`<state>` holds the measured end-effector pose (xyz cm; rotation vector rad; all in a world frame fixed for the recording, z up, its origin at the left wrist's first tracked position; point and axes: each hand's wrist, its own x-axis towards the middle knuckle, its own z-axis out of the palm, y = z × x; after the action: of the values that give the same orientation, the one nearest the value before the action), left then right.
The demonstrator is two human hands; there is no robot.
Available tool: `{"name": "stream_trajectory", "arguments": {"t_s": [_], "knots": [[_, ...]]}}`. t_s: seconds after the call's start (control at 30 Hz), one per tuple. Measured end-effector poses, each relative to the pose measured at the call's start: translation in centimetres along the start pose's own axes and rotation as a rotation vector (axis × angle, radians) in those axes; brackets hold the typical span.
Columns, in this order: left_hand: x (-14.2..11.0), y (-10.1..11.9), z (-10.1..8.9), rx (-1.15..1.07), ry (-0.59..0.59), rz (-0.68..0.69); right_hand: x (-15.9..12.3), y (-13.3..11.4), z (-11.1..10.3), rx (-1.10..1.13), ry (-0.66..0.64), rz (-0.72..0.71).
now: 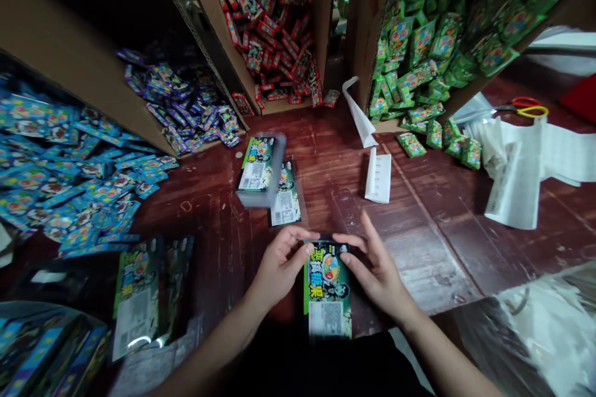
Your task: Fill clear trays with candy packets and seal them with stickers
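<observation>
Both my hands hold a green and black printed pouch over the near edge of a dark red wooden table. My left hand pinches the pouch's top left corner. My right hand grips its top right corner, index finger raised. A white label with a barcode shows on the pouch's lower part. Just beyond my hands lie a stack of similar pouches and one flat pouch.
Cardboard boxes on their sides spill small packets: blue, purple, red, green. White label strips and scissors lie at right. More pouches sit at lower left, clear plastic at lower right.
</observation>
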<state>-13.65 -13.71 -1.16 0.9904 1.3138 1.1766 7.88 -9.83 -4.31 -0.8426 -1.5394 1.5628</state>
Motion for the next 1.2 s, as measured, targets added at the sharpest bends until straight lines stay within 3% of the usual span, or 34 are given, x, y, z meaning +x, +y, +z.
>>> {"name": "stream_trajectory", "arguments": {"t_s": [0.13,0.23,0.37,0.53,0.73,0.87,0.97,1.03,1.13,1.2], "knots": [[0.3,0.4,0.0,0.086,-0.007,-0.004,0.4,-0.5,0.4,0.07,0.109,-0.063],[0.5,1.2,-0.1,0.199,-0.077,0.005,1.2,-1.3,0.1,0.093,0.09,0.024],[0.9,2.5,0.4,0.256,-0.079,0.029,2.4,-2.8,-0.1,0.072,0.13,0.075],[1.9,4.0,0.4,0.285,-0.095,-0.055,3.6,-3.9,-0.2,0.1,0.129,0.174],[1.5,3.9,-0.6,0.187,-0.251,-0.052,2.8,-4.7,-2.3,-0.025,-0.022,0.157],[1.2,2.8,-0.3,0.141,-0.213,-0.046,3.6,-7.0,-4.2,-0.235,-0.116,0.053],[1.2,2.6,0.2,0.161,-0.195,-0.027,5.3,-9.2,-4.4,-0.388,-0.366,0.0],[1.3,2.7,0.4,0.161,-0.19,-0.019,6.1,-9.9,-4.0,-0.44,-0.509,0.044],[1.4,2.8,0.5,0.151,-0.196,-0.011,6.5,-9.4,-3.2,-0.595,-0.501,0.1],[1.3,2.6,0.4,0.154,-0.197,-0.012,6.2,-8.6,-3.0,-0.702,-0.429,0.053]]}}
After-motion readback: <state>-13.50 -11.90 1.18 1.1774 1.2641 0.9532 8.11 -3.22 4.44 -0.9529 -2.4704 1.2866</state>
